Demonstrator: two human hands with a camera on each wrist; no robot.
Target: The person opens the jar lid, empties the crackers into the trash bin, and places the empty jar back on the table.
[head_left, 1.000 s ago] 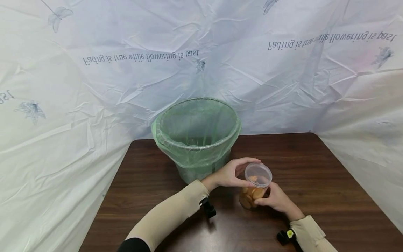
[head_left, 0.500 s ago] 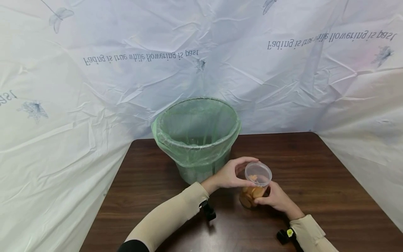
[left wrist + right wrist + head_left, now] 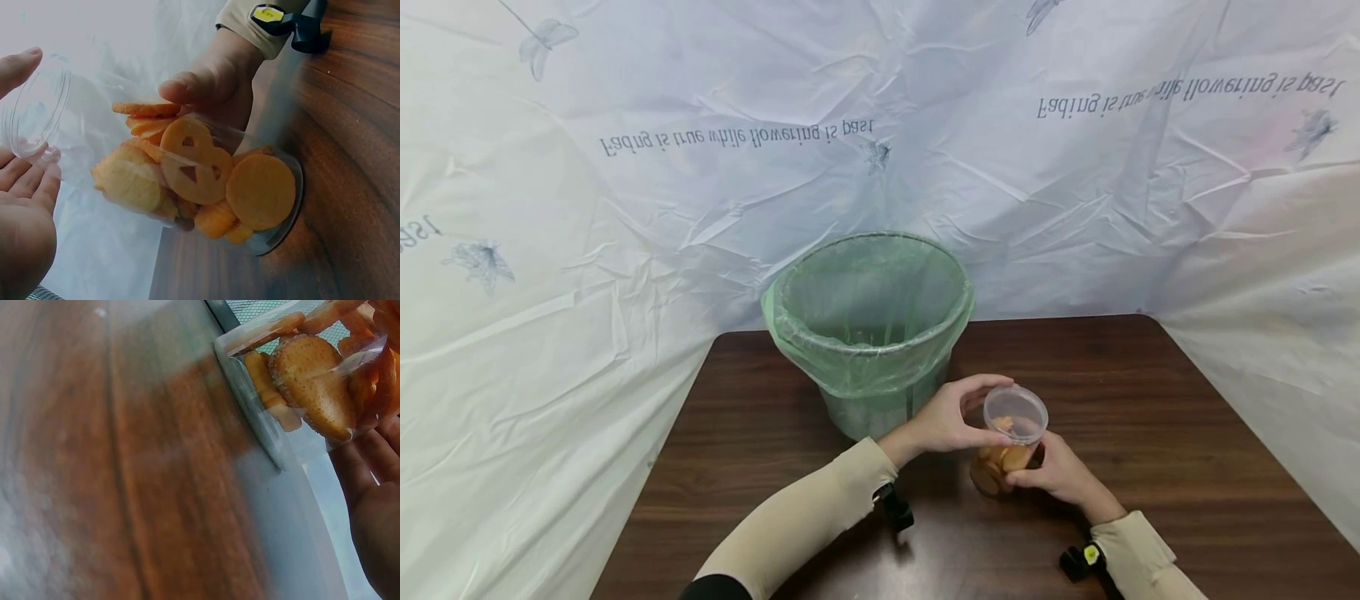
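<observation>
A clear plastic jar (image 3: 992,471) of cookies stands on the table, right of the bin and in front of it. My left hand (image 3: 943,417) grips the clear round lid (image 3: 1017,408) at its top, thumb on the near side and fingers on the far side. Lower down, my right hand (image 3: 1063,473) holds the jar's body from the right. Through the wall in the left wrist view show a pretzel-shaped cookie (image 3: 194,159), a round cookie (image 3: 260,192) and several others. The right wrist view shows a sugared cookie (image 3: 312,384) beside my right fingers (image 3: 375,453).
A bin (image 3: 872,417) with a green plastic liner (image 3: 865,375) stands on the dark wooden table (image 3: 737,467), close behind my left wrist. White printed sheeting (image 3: 700,192) hangs at the back and sides. Black camera mounts (image 3: 895,506) stick out under both wrists.
My left fingertips have shifted very slightly left at the lid's far edge. The jar and my right hand stay in place.
</observation>
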